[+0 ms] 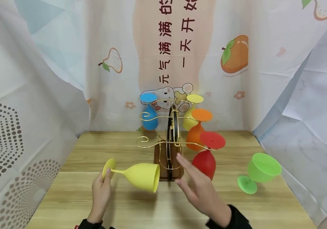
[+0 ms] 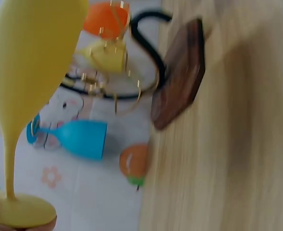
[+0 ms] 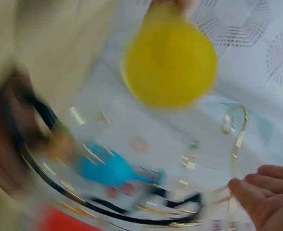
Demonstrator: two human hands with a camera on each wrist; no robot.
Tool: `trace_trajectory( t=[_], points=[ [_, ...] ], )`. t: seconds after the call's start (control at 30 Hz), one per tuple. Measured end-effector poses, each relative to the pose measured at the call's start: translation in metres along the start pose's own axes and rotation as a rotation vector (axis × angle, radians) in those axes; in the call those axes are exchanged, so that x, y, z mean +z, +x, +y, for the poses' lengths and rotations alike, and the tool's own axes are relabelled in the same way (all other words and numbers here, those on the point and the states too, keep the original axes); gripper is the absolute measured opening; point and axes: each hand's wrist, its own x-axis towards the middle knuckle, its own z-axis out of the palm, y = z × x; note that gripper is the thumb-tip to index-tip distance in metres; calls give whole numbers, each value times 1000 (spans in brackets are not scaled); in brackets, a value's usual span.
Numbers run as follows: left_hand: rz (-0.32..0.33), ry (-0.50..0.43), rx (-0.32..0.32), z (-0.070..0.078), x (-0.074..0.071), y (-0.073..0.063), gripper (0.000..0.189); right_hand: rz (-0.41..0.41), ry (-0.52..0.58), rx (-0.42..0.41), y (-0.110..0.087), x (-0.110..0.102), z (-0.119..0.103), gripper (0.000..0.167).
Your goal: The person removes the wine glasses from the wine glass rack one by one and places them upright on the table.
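At lower left of the head view, pinches the round foot of a yellow goblet between the thumb and fingers of the left hand. Holds it on its side above the desk, with stem to the left and mouth to the right, by the near left edge of a dark wooden base. From lower right of centre, extends the right hand with fingers straight and thumb held apart, near a red goblet. In the blurred right wrist view, shows those fingers at lower right, by a gold wire arm; cannot tell about contact there.

At centre of the head view, can see a rack with black and gold uprights on that base. Carries upside down the red goblet at front right, an orange goblet behind it, a second yellow goblet at back right and a blue goblet at back left. Toward the right edge, can also make out a green goblet, upright on the desk. Behind, can see a curtain printed with fruit, flowers and dark red characters; at bottom, dark sleeves at both wrists.
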Motion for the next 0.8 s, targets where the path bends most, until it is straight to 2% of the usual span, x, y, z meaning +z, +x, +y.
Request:
trace_trajectory(
  t=[0.07,0.17,0.27,0.33,0.4,0.47,0.53,0.6,0.63,0.7,0.8],
  points=[
    [22,-20,-10,3,7,-11,47,-26,104,104,-21,3,-4,62],
    [72,-30,-11,9,26,-23,42,-61,302,197,-42,13,-7,69],
    [40,-44,25,13,52,-38,37,-72,473,276,-52,26,-10,53],
    [-7,-77,49,13,67,-47,35,-59,526,356,-55,34,-12,37],
    [-59,-109,71,12,77,-54,35,-41,532,429,-56,37,-14,23],
    [-110,-145,88,10,82,-57,35,-30,524,480,-57,34,-14,19],
    [-167,-175,114,9,81,-57,35,-20,478,484,-58,26,-13,18],
    [-250,-183,182,7,78,-55,34,-24,430,474,-59,12,-10,18],
    [-294,-180,232,6,76,-53,33,-20,398,449,-59,3,-8,18],
    [-339,-155,344,4,70,-48,33,-18,318,396,-62,-20,-2,20],
    [-300,-114,450,4,61,-36,36,-68,197,261,-66,-62,8,19]
  ],
)
